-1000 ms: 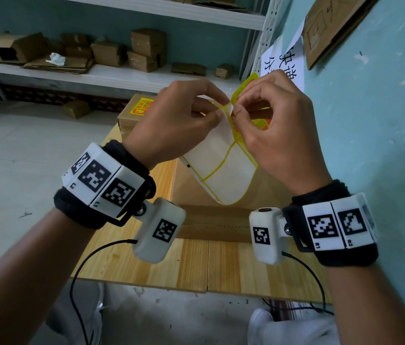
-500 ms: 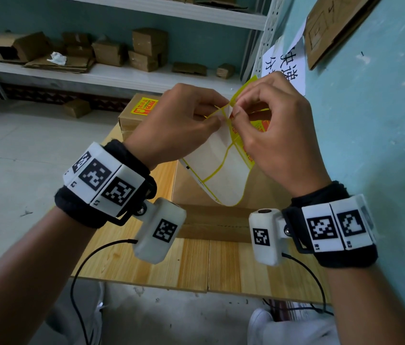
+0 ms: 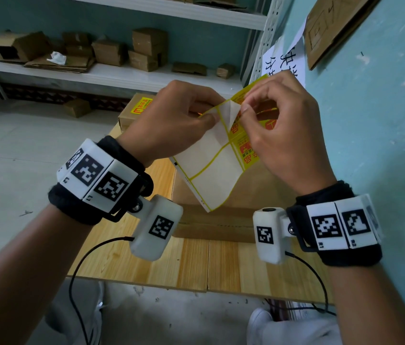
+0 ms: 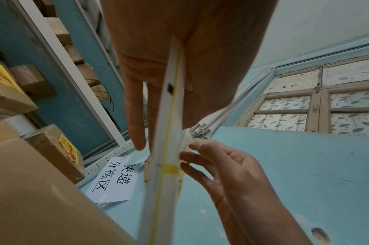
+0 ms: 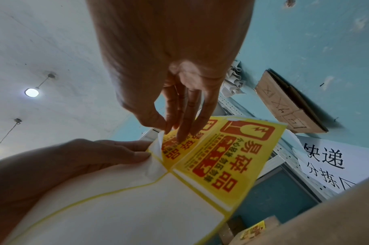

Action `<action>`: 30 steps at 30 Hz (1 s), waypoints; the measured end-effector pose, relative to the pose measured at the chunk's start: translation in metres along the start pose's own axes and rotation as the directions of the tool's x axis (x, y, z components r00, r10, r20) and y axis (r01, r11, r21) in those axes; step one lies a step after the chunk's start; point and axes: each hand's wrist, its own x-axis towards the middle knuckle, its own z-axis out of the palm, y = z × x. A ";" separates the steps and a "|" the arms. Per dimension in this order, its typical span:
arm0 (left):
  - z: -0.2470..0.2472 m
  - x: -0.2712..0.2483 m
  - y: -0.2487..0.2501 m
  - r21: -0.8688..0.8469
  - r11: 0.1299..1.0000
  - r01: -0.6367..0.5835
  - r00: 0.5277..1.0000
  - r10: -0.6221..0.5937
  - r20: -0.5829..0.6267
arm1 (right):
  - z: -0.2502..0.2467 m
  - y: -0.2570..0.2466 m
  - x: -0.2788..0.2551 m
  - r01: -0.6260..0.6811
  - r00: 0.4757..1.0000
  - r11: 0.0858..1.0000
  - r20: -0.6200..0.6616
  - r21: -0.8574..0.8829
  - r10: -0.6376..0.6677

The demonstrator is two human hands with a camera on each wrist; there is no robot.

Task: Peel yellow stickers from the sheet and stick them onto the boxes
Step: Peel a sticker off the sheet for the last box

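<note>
I hold a sticker sheet [image 3: 211, 170] in the air above a large cardboard box [image 3: 258, 192] on the wooden table. Its near part is bare white backing with yellow outlines; yellow stickers with red print [image 5: 219, 159] remain at the far end. My left hand [image 3: 171, 123] pinches the sheet's top edge. My right hand [image 3: 278, 130] pinches the lifted corner of one yellow sticker [image 3: 233, 113], its white underside curling up. The right wrist view shows that corner [image 5: 158, 140] peeled back between thumb and fingers. A smaller box [image 3: 131, 113] behind bears a yellow sticker [image 3: 141, 105].
The wooden table [image 3: 196, 265] stands against a turquoise wall [image 3: 383, 133] on the right. A white shelf [image 3: 97, 75] behind holds several cardboard boxes. A paper sign [image 3: 288, 58] and a cardboard piece [image 3: 330, 28] hang on the wall. Grey floor lies to the left.
The sticker's corner has lifted further from the backing, showing its white underside. Both hands have stayed in nearly the same place.
</note>
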 end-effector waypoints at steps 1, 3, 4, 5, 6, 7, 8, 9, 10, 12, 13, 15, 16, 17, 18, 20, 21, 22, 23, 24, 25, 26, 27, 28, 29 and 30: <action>0.000 0.000 0.000 -0.002 1.000 0.003 1.000 -0.003 -0.002 | 0.000 0.000 0.000 -0.001 1.000 1.000 -0.004 -0.003 0.001; -0.001 0.001 -0.001 0.005 1.000 0.010 1.000 -0.010 0.002 | 0.000 0.000 0.000 -0.004 1.000 1.000 -0.006 -0.009 0.004; -0.001 0.001 -0.002 0.009 1.000 0.012 1.000 -0.012 0.006 | 0.000 0.000 0.000 -0.005 1.000 1.000 -0.005 -0.010 0.005; -0.001 0.001 -0.002 0.015 1.000 0.013 1.000 -0.013 0.008 | 0.000 0.000 0.000 -0.007 1.000 1.000 -0.006 -0.010 0.006; -0.001 0.000 -0.002 0.023 1.000 0.013 1.000 -0.013 0.010 | 0.000 0.000 0.000 -0.009 1.000 1.000 -0.008 -0.009 0.009; -0.002 0.000 -0.002 0.032 0.999 0.011 1.000 -0.012 0.012 | -0.001 0.001 0.000 -0.011 1.000 1.000 -0.010 -0.009 0.011; -0.002 0.000 -0.001 0.040 0.999 0.009 1.000 -0.009 0.016 | -0.001 0.001 0.000 -0.014 1.000 1.000 -0.012 -0.010 0.014; -0.001 0.000 -0.001 0.045 0.999 0.005 1.000 -0.006 0.020 | -0.001 0.001 0.000 -0.017 1.000 1.000 -0.014 -0.012 0.017; -0.001 0.000 -0.001 0.047 0.999 0.004 1.000 -0.005 0.027 | -0.001 0.001 0.000 -0.018 1.000 1.000 -0.015 -0.016 0.018; -0.001 -0.001 0.000 0.039 0.999 0.009 0.999 -0.011 0.038 | -0.001 0.001 0.000 -0.020 1.000 1.000 -0.016 -0.017 0.020; -0.001 -0.001 0.001 0.029 0.999 0.016 0.999 -0.017 0.038 | -0.001 0.001 0.000 -0.023 1.000 1.000 -0.015 -0.012 0.023; 0.000 -0.001 0.002 -0.012 0.999 0.037 0.999 -0.036 0.031 | 0.000 0.000 0.000 -0.027 1.000 1.000 -0.011 -0.006 0.027; -0.001 -0.001 0.002 -0.039 0.998 0.049 0.998 -0.048 0.028 | 0.000 0.000 0.000 -0.027 1.000 1.000 -0.008 -0.004 0.027; 0.000 -0.001 0.002 -0.060 0.996 0.058 0.998 -0.057 0.025 | 0.000 0.000 0.000 -0.025 1.000 1.000 -0.004 0.000 0.025; 0.000 -0.001 0.002 -0.073 0.995 0.064 0.998 -0.063 0.021 | 0.000 -0.001 0.000 -0.022 1.000 1.000 0.002 0.007 0.022; 0.000 0.000 0.001 -0.090 0.994 0.068 0.998 -0.068 0.006 | 0.000 -0.002 0.000 -0.014 1.000 1.000 0.009 0.023 0.014; 0.000 0.001 0.000 -0.095 0.993 0.068 0.998 -0.069 -0.002 | 0.001 -0.002 0.000 -0.011 1.000 0.999 0.011 0.033 0.011; 0.000 0.001 -0.001 -0.097 0.993 0.068 0.998 -0.069 -0.007 | 0.001 -0.003 0.000 -0.011 1.000 0.999 0.015 0.040 0.011; 0.000 0.001 -0.001 -0.099 0.993 0.068 0.998 -0.070 -0.009 | 0.001 -0.003 -0.001 -0.012 1.000 0.999 0.024 0.043 0.011; 0.000 0.001 -0.001 -0.105 0.992 0.067 0.998 -0.069 -0.009 | 0.001 -0.004 -0.001 -0.011 0.999 0.999 0.033 0.040 0.010; -0.001 0.001 -0.002 -0.115 0.991 0.067 0.998 -0.069 -0.011 | 0.000 -0.003 -0.001 -0.010 0.999 0.999 0.043 0.035 0.008; -0.002 0.001 -0.002 -0.128 0.989 0.069 0.997 -0.071 -0.014 | 0.000 -0.003 -0.001 -0.009 0.999 0.999 0.052 0.032 0.008; -0.003 0.001 -0.002 -0.139 0.988 0.073 0.997 -0.076 -0.019 | 0.000 -0.002 -0.001 -0.010 0.998 0.999 0.060 0.032 0.008; -0.003 0.001 -0.002 -0.146 0.986 0.076 0.996 -0.081 -0.024 | -0.001 -0.001 -0.001 -0.009 0.998 0.999 0.066 0.034 0.007; -0.004 0.001 -0.002 -0.149 0.986 0.078 0.996 -0.083 -0.028 | -0.001 -0.001 -0.001 -0.007 0.997 0.999 0.071 0.034 0.005; -0.004 0.001 -0.002 -0.150 0.986 0.078 0.996 -0.083 -0.028 | -0.002 0.000 -0.001 -0.003 0.997 1.000 0.075 0.029 0.001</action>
